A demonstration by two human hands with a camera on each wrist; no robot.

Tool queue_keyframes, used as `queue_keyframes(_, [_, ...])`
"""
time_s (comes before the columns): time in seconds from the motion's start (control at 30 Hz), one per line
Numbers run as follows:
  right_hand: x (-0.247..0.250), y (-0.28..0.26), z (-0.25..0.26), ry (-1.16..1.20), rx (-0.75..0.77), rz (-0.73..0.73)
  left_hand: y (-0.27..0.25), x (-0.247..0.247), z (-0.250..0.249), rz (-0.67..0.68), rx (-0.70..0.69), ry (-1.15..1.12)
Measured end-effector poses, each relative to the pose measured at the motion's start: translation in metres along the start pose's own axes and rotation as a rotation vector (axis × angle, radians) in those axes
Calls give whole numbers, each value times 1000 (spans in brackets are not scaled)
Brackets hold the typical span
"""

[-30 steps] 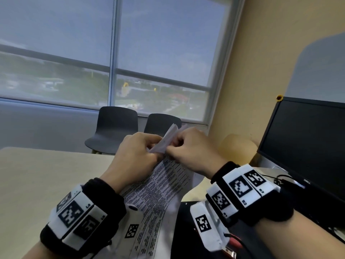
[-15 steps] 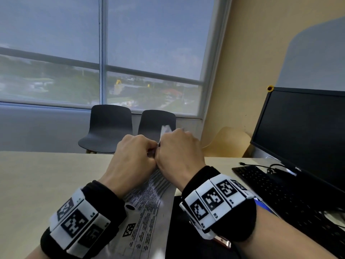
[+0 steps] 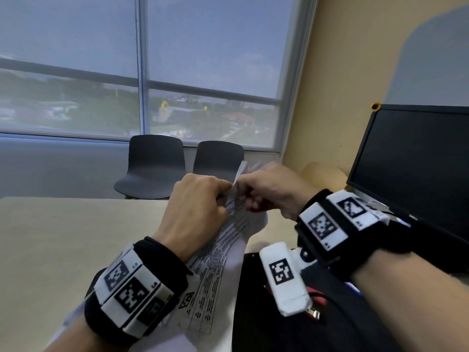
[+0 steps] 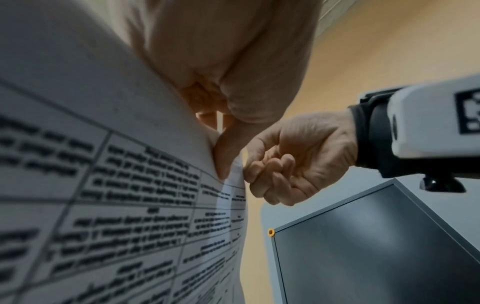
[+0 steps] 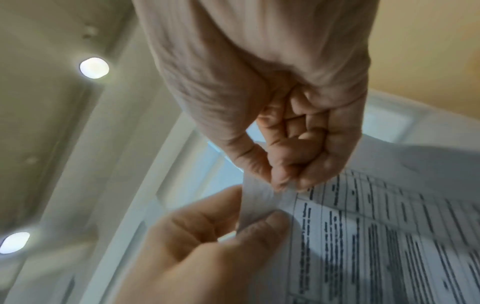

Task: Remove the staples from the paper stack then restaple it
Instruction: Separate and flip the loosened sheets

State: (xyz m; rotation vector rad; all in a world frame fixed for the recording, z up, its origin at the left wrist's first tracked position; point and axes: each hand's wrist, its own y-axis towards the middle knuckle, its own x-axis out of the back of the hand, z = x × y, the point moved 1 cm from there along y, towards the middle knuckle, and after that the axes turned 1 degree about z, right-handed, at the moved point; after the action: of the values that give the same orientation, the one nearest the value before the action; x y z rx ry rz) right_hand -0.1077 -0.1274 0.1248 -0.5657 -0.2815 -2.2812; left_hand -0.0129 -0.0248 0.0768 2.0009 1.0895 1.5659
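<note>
Above the beige desk [image 3: 63, 237], both hands' fingers [image 5: 283, 179] pinch the paper stack's [image 3: 215, 270] top corner.

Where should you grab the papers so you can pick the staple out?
Hold the paper stack at its top corner, coming from both sides. The left hand pinches the corner from the left and the right hand pinches it from the right. The sheets are thin and floppy, so gripping close to the corner probably keeps it steady. No staple is visible.
</note>
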Motion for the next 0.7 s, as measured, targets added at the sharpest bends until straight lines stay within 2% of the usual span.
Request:
queue_keyframes(0.07, [4, 0, -5, 159, -99, 57, -1, -2, -1, 8, -29, 3])
queue_keyframes(0.1, [5, 0, -8, 190, -108, 63, -1, -4, -1, 24, -33, 8])
queue_keyframes(0.13, [4, 1, -11, 140, -53, 42, -1, -6, -1, 40, -30, 4])
queue_keyframes(0.17, [2, 0, -14, -58, 71, -11, -1, -7, -1, 57, -24, -4])
queue_keyframes(0.27, [-13, -4, -21, -1107, 597, -215, 0, -5, 1, 78, 17, -35])
queue_keyframes(0.3, [-17, -5, -25, -1317, 756, -258, 1, -4, 4, 78, 37, -54])
queue_keyframes(0.33, [-16, -6, -28, -1421, 898, -250, 3, -3, 8, 84, 52, -82])
queue_keyframes(0.4, [-10, -2, -36, -1459, 1112, -287, 6, 0, 13, 91, 73, -145])
queue_keyframes(0.47, [-5, 1, -35, -1316, 1086, -322, 7, 1, 13, 92, 87, -173])
queue_keyframes(0.5, [-4, 0, -31, -1168, 1000, -314, 7, 2, 12, 91, 95, -180])
queue_keyframes(0.57, [-4, 7, -32, -860, 770, -279, 7, 3, 12, 93, 111, -206])
queue_keyframes(0.63, [-7, 10, -29, -553, 499, -140, 7, 4, 13, 92, 118, -228])
queue_keyframes(0.7, [-8, 9, -22, -126, 233, -3, 7, 4, 13, 85, 102, -217])
